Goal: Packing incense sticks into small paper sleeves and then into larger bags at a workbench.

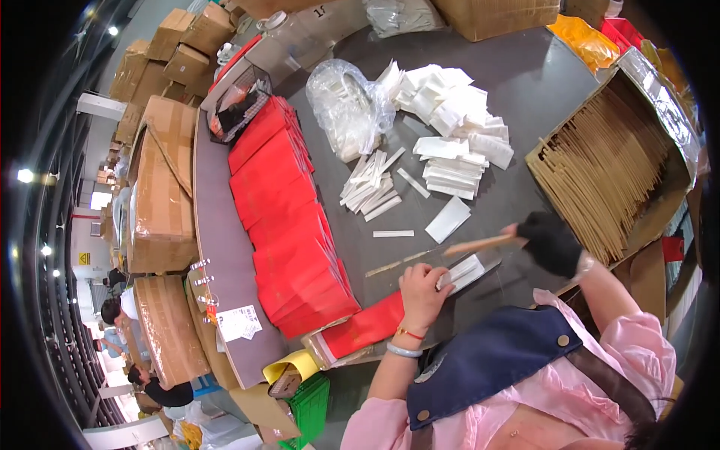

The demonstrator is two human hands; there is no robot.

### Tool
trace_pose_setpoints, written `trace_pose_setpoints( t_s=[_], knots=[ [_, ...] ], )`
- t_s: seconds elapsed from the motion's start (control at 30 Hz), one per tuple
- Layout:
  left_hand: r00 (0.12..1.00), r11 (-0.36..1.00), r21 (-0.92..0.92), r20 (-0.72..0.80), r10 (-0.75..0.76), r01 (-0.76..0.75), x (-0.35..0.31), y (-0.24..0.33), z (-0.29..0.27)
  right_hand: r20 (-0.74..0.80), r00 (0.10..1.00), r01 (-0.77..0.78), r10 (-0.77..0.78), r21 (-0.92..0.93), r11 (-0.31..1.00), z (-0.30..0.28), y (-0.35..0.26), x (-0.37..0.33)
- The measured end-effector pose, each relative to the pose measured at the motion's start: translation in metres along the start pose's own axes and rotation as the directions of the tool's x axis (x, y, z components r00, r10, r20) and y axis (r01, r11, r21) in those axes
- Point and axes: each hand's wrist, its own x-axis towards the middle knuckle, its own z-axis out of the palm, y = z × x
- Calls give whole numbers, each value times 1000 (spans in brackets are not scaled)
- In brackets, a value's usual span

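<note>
My left hand (424,296) is closed over the upper end of a long red envelope (367,326) at the table's near edge. Its fingertips press by a small stack of folded white papers (466,274). My right hand (553,244), in a black glove with bare fingertips, grips a long thin tan stick (480,246) that points left above the papers. The glove is slightly blurred. Many similar tan sticks (607,165) fill an open carton to the right. Rows of overlapping red envelopes (289,225) lie on the left.
Loose white folded papers (450,169), narrow white strips (371,184) and a clear plastic bag (349,105) lie mid-table. A wire basket (240,109) stands far left. Below the near left edge is a green crate (309,409). Cartons (165,187) and other people are beyond the left edge.
</note>
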Motion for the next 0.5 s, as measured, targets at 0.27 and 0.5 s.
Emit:
trace_pose_setpoints(
  t_s=[0.27, 0.5],
  knots=[
    [988, 1000, -13, -154, -3, 1, -38, -10, 3, 270, 919, 313, -287, -60, 948, 105, 9, 4],
    [990, 1000, 24, -144, -12, 15, -28, -4, 4, 89, 996, -19, 22, -35, 999, 98, 42, 4]
  ],
)
